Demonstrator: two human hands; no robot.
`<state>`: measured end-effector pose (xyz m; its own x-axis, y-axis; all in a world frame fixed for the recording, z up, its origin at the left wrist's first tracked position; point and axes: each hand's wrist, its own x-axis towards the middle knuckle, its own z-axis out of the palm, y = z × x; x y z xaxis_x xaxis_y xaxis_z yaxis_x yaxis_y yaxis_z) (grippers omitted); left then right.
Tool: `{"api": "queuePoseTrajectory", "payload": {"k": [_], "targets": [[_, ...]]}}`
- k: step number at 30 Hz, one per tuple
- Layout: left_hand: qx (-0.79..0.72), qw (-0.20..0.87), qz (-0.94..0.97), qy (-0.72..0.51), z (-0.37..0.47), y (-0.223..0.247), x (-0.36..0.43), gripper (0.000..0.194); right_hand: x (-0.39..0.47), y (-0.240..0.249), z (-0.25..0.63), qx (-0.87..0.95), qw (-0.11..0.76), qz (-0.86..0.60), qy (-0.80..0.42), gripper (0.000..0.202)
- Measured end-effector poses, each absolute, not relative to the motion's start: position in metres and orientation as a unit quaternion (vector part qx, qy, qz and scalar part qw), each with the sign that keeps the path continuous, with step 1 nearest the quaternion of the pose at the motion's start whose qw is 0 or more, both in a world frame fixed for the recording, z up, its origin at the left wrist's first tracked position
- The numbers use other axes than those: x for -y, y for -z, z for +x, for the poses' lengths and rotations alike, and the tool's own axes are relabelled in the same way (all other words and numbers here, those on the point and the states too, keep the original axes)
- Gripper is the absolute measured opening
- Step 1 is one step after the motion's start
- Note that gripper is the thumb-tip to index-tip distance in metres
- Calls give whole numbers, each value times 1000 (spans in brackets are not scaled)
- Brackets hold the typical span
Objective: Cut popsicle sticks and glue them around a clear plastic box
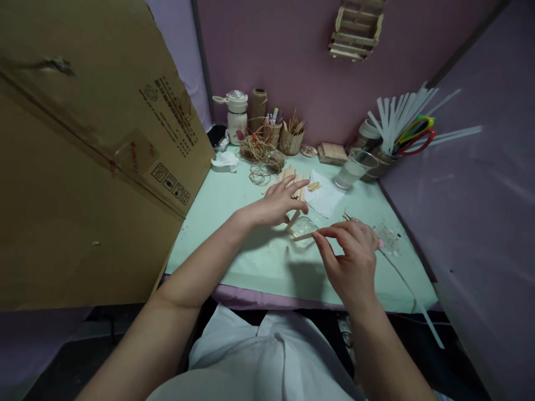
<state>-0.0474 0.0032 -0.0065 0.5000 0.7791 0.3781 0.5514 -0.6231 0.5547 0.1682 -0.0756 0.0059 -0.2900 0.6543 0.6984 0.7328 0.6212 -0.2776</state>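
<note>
In the head view, pinching one pale flat strip [306, 236] between thumb and fingertips with the right hand [353, 253]. Long axis nearly left to right, free end pointing left and slightly toward the person, over the near side of one clear dish [304, 227]. Reaching in from the other side with the left hand [285, 201], fingers spread, next to one second strip [293, 220], slanting from far right to near left; cannot tell whether gripped. Just beyond, one group of loose sticks [288, 177], too overlapped to count, and one white paper [328, 195] bearing a few small wood pieces [313, 187]. Farther back on the green tabletop [251, 262], one clear cup [353, 171], one white bottle [237, 120] and one tangle of twine [261, 153].
</note>
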Motion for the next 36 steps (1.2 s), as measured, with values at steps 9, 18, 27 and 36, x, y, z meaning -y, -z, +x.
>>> {"api": "queuePoseTrajectory", "payload": {"k": [9,18,27,36], "targets": [[-299,204,859,-361,-25,10,-26,30,66,8,180,815,385,-431,38,13],[-325,256,868,-276,-11,10,-21,29,59,11,190,827,374,-417,50,8],[-322,204,910,-161,-10,2,-18,21,53,17,190,829,365,-422,37,12],[-355,173,917,-60,-11,-19,-8,16,48,17,187,837,370,-396,74,11]]}}
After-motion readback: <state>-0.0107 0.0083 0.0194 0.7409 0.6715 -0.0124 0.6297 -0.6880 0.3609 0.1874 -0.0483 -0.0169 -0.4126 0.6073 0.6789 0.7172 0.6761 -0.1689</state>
